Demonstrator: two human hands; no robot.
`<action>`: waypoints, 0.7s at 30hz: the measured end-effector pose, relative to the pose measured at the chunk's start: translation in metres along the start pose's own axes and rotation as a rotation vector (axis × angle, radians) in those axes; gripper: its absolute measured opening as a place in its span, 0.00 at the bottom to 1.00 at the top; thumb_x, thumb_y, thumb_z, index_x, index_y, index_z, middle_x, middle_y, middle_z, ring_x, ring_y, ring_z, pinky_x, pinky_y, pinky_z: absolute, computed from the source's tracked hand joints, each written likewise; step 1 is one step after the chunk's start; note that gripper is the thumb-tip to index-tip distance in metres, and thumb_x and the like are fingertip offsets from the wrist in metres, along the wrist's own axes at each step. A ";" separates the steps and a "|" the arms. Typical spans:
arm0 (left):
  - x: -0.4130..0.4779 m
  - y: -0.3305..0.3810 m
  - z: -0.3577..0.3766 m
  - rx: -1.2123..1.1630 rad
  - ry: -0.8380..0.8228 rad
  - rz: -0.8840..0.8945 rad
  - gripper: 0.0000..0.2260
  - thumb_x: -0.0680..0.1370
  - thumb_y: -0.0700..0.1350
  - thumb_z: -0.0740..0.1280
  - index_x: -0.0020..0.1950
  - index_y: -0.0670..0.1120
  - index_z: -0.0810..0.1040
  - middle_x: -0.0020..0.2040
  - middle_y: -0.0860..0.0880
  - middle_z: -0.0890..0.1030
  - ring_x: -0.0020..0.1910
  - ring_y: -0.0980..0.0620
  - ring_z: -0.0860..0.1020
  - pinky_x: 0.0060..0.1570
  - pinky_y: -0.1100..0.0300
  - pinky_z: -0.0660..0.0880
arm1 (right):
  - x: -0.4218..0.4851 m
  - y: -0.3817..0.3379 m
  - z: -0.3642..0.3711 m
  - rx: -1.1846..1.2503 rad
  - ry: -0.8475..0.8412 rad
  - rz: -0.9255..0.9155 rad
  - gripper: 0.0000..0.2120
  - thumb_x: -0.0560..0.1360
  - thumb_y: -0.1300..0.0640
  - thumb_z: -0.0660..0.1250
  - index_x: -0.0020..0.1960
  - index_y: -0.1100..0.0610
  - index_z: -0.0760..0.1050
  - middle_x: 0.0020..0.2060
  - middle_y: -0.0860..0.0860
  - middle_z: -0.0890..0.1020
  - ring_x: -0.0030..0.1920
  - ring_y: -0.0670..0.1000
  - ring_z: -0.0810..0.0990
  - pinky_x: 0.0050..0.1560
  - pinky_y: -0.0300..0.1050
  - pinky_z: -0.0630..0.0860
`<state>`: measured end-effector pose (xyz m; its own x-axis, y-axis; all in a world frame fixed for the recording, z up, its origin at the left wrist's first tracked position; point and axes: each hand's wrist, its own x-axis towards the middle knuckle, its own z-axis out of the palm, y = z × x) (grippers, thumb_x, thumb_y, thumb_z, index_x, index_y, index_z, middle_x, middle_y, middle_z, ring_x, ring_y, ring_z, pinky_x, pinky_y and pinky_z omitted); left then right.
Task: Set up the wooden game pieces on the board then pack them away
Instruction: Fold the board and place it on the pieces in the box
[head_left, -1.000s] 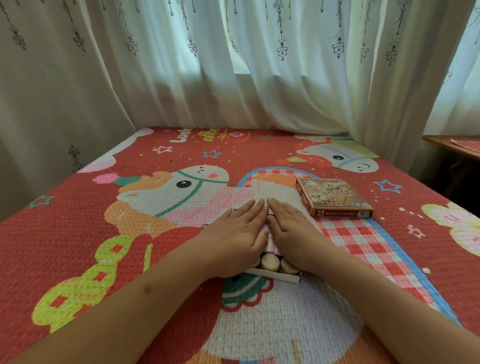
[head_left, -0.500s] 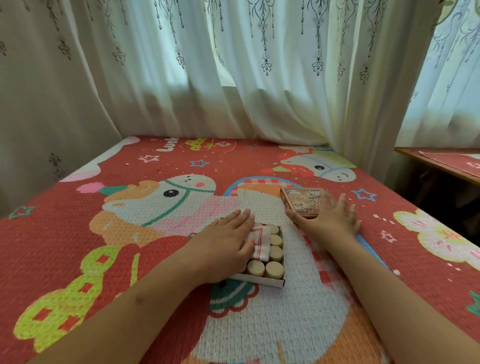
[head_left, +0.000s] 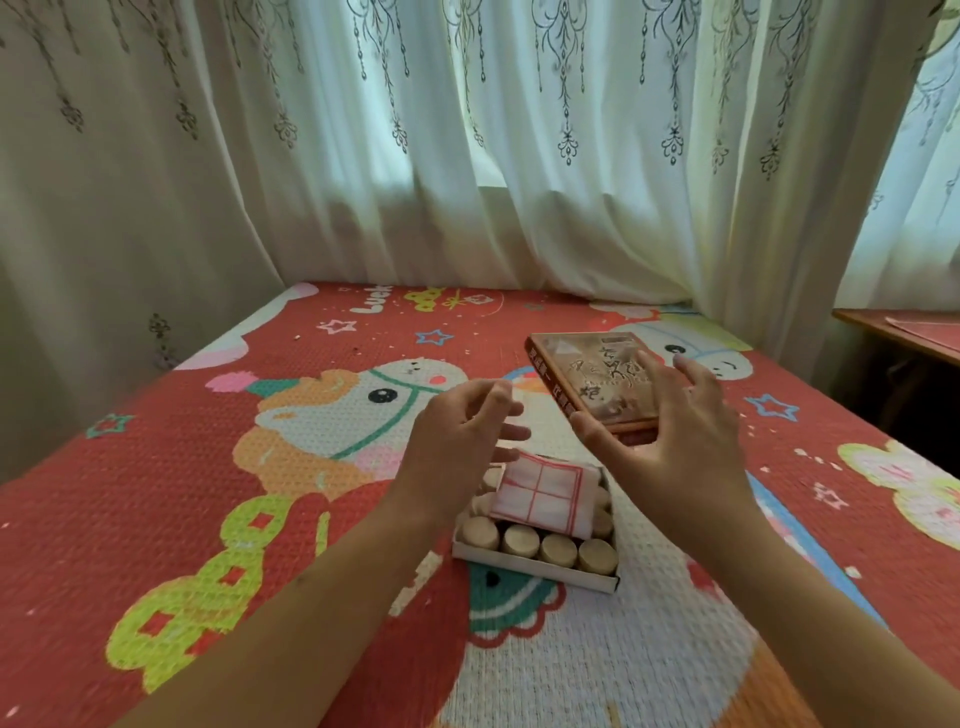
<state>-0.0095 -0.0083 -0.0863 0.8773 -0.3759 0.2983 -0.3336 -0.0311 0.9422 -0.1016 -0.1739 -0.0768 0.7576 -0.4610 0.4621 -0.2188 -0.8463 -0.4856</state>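
Note:
A white box tray (head_left: 535, 567) lies on the mat, filled with round wooden game pieces (head_left: 521, 540). A folded white board with red grid lines (head_left: 543, 493) rests on top of the pieces. My right hand (head_left: 670, 441) holds the brown box lid (head_left: 597, 382) lifted and tilted above the tray's far right side. My left hand (head_left: 460, 441) hovers just left of the lid, above the tray's far left corner, fingers apart and holding nothing.
Everything sits on a red cartoon-printed mat (head_left: 311, 467). White patterned curtains (head_left: 467, 156) hang along the back and left. A wooden table edge (head_left: 904, 338) shows at the far right.
My right hand picked the lid up off the mat and raised it over the tray. My left hand lifted off the folded board and now hovers open.

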 end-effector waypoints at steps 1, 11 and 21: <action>0.000 0.002 0.000 -0.119 -0.006 -0.068 0.13 0.83 0.50 0.60 0.57 0.43 0.79 0.51 0.45 0.84 0.44 0.51 0.85 0.44 0.57 0.82 | -0.009 -0.009 -0.004 -0.029 0.036 -0.065 0.44 0.63 0.23 0.59 0.74 0.41 0.57 0.74 0.49 0.57 0.73 0.57 0.58 0.69 0.60 0.60; 0.003 0.009 -0.008 -0.457 -0.036 -0.189 0.10 0.79 0.47 0.67 0.52 0.40 0.80 0.44 0.40 0.82 0.42 0.43 0.82 0.47 0.47 0.81 | -0.051 -0.027 -0.009 -0.005 0.040 -0.176 0.45 0.63 0.20 0.55 0.74 0.41 0.58 0.73 0.45 0.57 0.73 0.49 0.56 0.72 0.51 0.58; 0.003 0.000 -0.012 -0.240 -0.188 -0.205 0.13 0.79 0.48 0.67 0.57 0.41 0.80 0.39 0.46 0.84 0.35 0.50 0.82 0.36 0.59 0.79 | -0.013 -0.001 0.002 0.543 -0.282 0.281 0.24 0.74 0.41 0.67 0.67 0.46 0.69 0.51 0.47 0.81 0.45 0.48 0.84 0.49 0.52 0.81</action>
<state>-0.0026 0.0015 -0.0834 0.8315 -0.5485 0.0875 -0.0474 0.0868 0.9951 -0.1100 -0.1668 -0.0835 0.8648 -0.4942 0.0882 -0.1465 -0.4166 -0.8972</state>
